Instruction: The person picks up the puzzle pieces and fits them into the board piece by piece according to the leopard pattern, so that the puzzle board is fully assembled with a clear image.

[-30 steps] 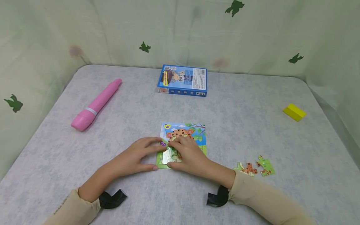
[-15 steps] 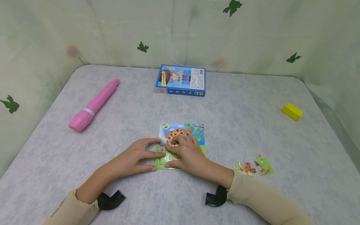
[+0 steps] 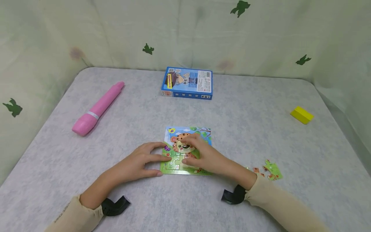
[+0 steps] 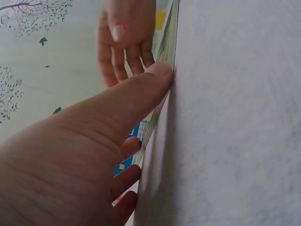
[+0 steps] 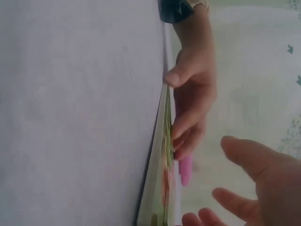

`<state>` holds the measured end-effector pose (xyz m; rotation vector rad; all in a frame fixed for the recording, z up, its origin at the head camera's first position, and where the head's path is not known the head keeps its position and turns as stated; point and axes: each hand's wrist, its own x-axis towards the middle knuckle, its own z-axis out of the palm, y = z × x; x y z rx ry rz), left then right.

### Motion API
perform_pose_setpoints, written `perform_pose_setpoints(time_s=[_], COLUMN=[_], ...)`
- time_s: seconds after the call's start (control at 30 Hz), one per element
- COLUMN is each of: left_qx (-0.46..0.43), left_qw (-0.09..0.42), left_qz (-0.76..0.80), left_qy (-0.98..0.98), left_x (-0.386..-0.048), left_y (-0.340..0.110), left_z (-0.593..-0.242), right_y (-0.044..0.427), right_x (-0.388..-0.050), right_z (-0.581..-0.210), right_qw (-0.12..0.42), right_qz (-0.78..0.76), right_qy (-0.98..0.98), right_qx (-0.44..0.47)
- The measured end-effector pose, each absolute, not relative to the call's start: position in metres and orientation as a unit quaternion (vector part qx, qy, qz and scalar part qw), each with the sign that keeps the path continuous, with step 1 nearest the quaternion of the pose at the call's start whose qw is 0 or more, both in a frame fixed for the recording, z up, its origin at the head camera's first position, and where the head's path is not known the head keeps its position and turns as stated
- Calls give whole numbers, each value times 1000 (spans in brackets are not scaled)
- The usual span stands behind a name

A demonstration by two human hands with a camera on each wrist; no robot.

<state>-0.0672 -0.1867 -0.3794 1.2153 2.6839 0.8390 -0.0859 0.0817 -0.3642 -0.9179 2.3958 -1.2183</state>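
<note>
A square jigsaw puzzle (image 3: 171, 166) with a spotted cartoon animal lies flat in the middle of the table. At its left side rests my left hand (image 3: 137, 161), thumb at the near left corner and fingertips touching the surface. In the left wrist view the thumb (image 4: 136, 89) presses against the board's edge. My right hand (image 3: 207, 156) hovers over the puzzle's right part, fingers apart and holding nothing, and covers some of the picture. Two loose puzzle pieces lie to the right: a green one (image 3: 273, 169) in full view and a spotted one (image 3: 256, 170) partly behind my right forearm.
A blue box (image 3: 186, 82) lies at the back of the table. To the left is a pink microphone-shaped object (image 3: 98, 109). A yellow block (image 3: 302, 115) sits at the far right. Pale curtains (image 3: 185, 32) stand behind the table.
My right hand has lifted off the puzzle and shifted right, letting go of a piece now lying in the lower left part. The left index finger now lies on that part.
</note>
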Motion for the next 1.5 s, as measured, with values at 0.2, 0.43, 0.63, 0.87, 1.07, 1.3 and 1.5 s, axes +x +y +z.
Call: perform_pose_setpoints(time_s=[0.2,0.43,0.63,0.87,1.07,1.3,1.5], left_qx=[389,390,391,392,388,384,385], left_qw=[45,42,42,41,44,45,40], left_qz=[273,272,270,272,271,270,270], left_qy=[879,879,879,878,880,882,882], left_x=[-68,-68,-69,-69,-67,-66,-66], left_y=[-186,-187,-187,-186,-186,-186,-186], left_z=[-380,-381,-381,-381,-381,-380,-380], right_y=[119,175,212,235,245,253,256], right_x=[-77,-49,-26,-16,-17,-18,-19], right_z=[-347,-331,-331,-349,-362,-369,-373], right_qw=[86,-9,-26,-45,-21,47,58], right_qz=[-465,-423,-400,-390,-392,-335,-286], right_qy=[821,861,884,888,891,919,930], right_qx=[-320,-284,-240,-238,-226,-203,-223])
